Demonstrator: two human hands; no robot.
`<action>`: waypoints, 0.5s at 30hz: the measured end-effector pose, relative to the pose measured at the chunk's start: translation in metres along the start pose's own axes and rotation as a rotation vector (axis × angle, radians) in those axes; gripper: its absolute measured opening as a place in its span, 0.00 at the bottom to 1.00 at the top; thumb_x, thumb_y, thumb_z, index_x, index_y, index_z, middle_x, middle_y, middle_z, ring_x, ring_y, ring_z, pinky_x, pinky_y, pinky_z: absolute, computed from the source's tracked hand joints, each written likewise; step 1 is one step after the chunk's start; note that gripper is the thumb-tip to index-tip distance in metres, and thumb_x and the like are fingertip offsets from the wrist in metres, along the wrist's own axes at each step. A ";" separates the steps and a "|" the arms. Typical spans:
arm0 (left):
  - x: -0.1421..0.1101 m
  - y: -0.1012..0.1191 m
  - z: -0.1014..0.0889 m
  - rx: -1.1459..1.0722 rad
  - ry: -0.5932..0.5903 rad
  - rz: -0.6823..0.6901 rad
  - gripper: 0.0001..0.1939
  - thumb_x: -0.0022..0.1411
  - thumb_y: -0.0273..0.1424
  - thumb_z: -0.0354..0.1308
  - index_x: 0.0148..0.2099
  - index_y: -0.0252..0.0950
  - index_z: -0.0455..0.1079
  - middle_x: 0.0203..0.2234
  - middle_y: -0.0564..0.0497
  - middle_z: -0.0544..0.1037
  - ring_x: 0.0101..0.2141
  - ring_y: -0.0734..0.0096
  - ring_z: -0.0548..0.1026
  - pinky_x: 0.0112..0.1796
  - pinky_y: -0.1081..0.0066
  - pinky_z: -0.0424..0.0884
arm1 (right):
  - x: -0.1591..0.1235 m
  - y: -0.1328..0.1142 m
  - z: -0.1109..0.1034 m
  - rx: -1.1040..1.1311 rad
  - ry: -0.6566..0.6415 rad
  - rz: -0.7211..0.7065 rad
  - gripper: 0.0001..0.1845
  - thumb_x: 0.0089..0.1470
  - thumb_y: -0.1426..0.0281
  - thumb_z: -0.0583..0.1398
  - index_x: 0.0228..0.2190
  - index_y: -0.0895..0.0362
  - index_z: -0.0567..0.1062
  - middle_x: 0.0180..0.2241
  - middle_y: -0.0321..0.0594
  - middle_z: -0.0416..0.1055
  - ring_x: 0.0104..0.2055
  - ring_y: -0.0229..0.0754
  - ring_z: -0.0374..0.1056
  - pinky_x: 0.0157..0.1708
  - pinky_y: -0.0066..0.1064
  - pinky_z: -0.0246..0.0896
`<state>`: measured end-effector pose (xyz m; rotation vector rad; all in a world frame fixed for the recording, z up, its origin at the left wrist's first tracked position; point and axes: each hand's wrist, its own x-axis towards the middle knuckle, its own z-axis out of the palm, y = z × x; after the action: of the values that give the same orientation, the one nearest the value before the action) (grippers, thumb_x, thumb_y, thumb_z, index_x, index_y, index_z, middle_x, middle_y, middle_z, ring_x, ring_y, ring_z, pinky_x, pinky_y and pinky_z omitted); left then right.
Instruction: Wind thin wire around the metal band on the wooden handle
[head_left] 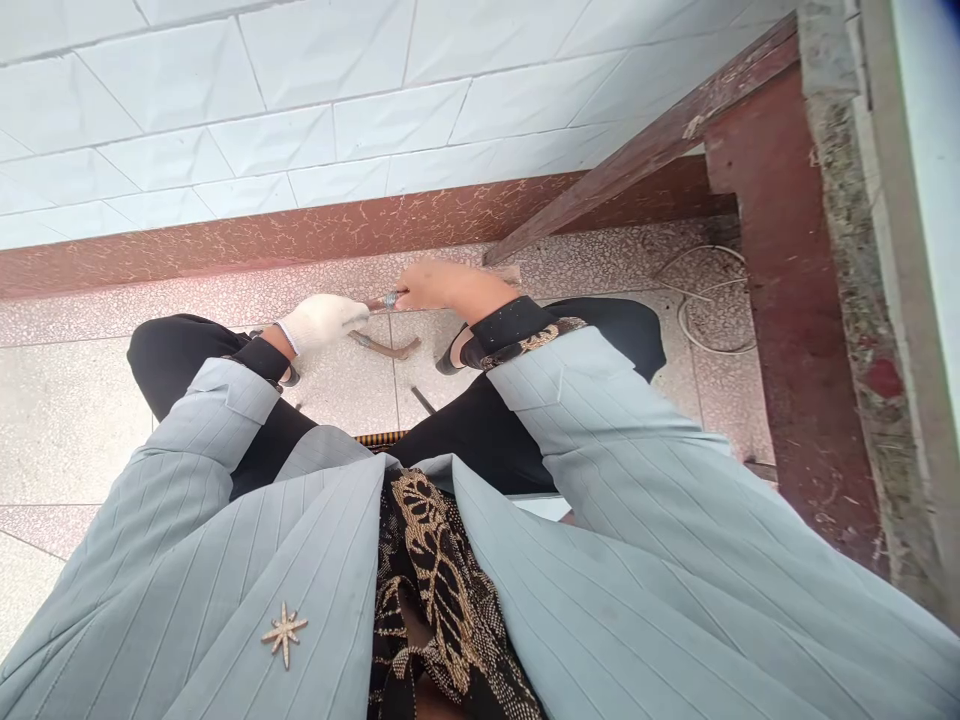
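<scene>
In a white knitted glove, my left hand [324, 322] is closed on one end of a short brown stick [377, 304]. Grey wire [391, 299] is wound around the stick close to my right fingers. My bare right hand [429, 285] is curled closed over the stick's other end; its fingertips are partly hidden and slightly blurred. Just below, a curved, branch-like brown stick [390, 348] lies on the floor between my feet. A short dark rod [422, 400] also rests there, nearer my body.
A white tiled wall [285, 130] with a reddish-brown base [300, 232] runs ahead. On the right stand a dark red wooden frame [787, 300] and its slanting brace [637, 140]. Loops of pale cable [686, 325] lie on the tiled floor [67, 420]. My knees flank both hands.
</scene>
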<state>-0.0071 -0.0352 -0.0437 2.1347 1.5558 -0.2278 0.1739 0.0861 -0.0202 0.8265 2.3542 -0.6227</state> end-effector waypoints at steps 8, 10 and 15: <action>-0.003 -0.005 0.004 -0.327 0.063 0.061 0.13 0.73 0.33 0.51 0.42 0.38 0.77 0.35 0.49 0.81 0.36 0.66 0.77 0.40 0.67 0.68 | -0.019 0.003 -0.006 0.442 -0.458 -0.378 0.10 0.64 0.74 0.68 0.29 0.62 0.79 0.21 0.33 0.66 0.26 0.33 0.61 0.33 0.28 0.57; -0.004 -0.009 0.001 -0.519 0.142 0.020 0.12 0.73 0.35 0.52 0.41 0.37 0.75 0.30 0.50 0.77 0.31 0.69 0.73 0.37 0.68 0.68 | -0.026 0.016 -0.014 0.658 -0.296 -0.454 0.11 0.67 0.73 0.65 0.30 0.61 0.77 0.23 0.33 0.67 0.27 0.31 0.60 0.33 0.26 0.56; -0.004 -0.011 -0.006 -0.729 0.352 -0.050 0.12 0.74 0.34 0.49 0.42 0.36 0.73 0.27 0.52 0.73 0.29 0.71 0.70 0.35 0.69 0.68 | -0.027 0.033 -0.020 1.187 0.448 -0.253 0.17 0.67 0.63 0.66 0.29 0.57 0.72 0.26 0.38 0.67 0.25 0.34 0.57 0.26 0.28 0.53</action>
<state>-0.0198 -0.0329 -0.0400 1.5990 1.5506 0.6402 0.2064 0.1092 0.0036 1.2121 2.3371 -2.2396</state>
